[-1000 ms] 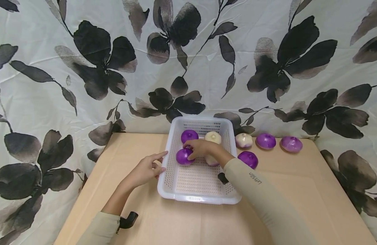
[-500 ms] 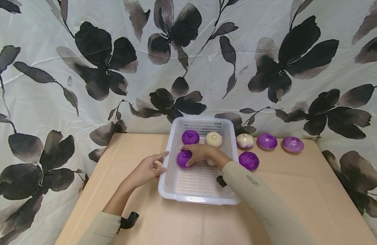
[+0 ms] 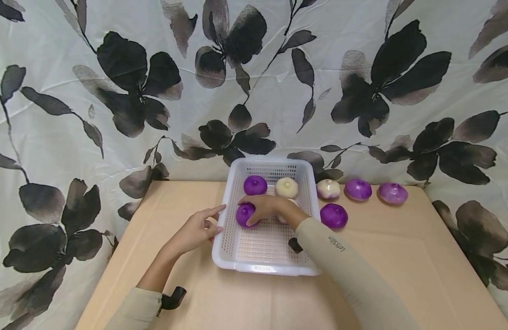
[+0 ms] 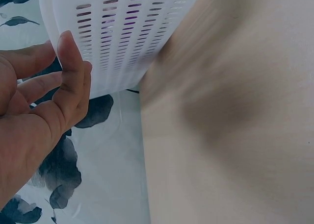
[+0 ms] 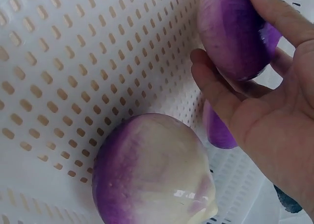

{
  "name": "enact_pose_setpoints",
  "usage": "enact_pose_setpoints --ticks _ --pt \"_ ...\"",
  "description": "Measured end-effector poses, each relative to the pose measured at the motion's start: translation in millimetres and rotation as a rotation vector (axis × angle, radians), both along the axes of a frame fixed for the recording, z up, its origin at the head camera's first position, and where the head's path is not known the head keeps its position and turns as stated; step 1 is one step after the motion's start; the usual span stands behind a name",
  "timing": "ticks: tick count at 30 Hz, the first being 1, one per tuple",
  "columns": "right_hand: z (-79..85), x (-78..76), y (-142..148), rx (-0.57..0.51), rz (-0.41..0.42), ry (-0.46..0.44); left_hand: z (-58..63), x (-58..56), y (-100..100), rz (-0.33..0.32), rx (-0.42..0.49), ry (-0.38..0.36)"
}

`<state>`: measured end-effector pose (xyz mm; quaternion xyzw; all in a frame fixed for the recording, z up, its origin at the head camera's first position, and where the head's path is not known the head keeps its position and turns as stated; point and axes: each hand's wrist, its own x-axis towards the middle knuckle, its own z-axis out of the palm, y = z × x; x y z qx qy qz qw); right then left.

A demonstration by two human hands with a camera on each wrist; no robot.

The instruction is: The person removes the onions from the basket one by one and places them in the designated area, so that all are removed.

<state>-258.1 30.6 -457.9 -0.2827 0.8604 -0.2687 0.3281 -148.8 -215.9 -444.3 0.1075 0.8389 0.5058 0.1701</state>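
Note:
A white perforated plastic basket (image 3: pixel 270 268) stands on the table. My right hand (image 3: pixel 264 207) reaches into it and grips a purple onion (image 3: pixel 244 215) on the left side, fingers and thumb round it in the right wrist view. Behind that onion lies another purple onion (image 3: pixel 255 184). To the right is a whitish onion (image 3: pixel 286 188); in front of it a white-and-purple onion (image 5: pixel 157 170) is partly hidden by my right hand in the head view. My left hand (image 3: pixel 198 229) touches the basket's left rim with extended index finger and thumb, its other fingers bent.
Right of the basket, on the table (image 3: pixel 385 256), lie a white-and-purple onion (image 3: pixel 329 189) and purple onions (image 3: pixel 334 216), one of them at the far right (image 3: pixel 392 193). A floral cloth (image 3: pixel 254 105) hangs behind the table's back edge.
My right hand has shifted slightly toward me with the purple onion, showing more of the whitish onions. The left hand stays at the basket's rim.

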Motion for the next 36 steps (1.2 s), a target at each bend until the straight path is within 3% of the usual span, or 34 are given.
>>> enact_pose_setpoints --ticks 4,13,20,26,36 --pt "5.3 0.9 1.8 -0.033 -0.005 -0.019 -0.1 0.3 -0.3 0.001 -0.003 0.001" --pt "29.2 0.8 15.1 -0.029 0.012 0.076 0.6 0.2 1.2 0.009 -0.013 0.002" --pt "46.0 0.0 32.1 -0.083 0.004 0.084 1.2 0.2 2.8 0.011 -0.020 0.008" --pt "53.9 2.2 58.4 -0.183 -0.025 0.170 -0.8 0.9 4.9 0.009 0.006 -0.002" --pt "63.1 11.4 118.1 -0.291 -0.132 0.183 1.8 -0.1 3.4 0.016 -0.006 -0.004"
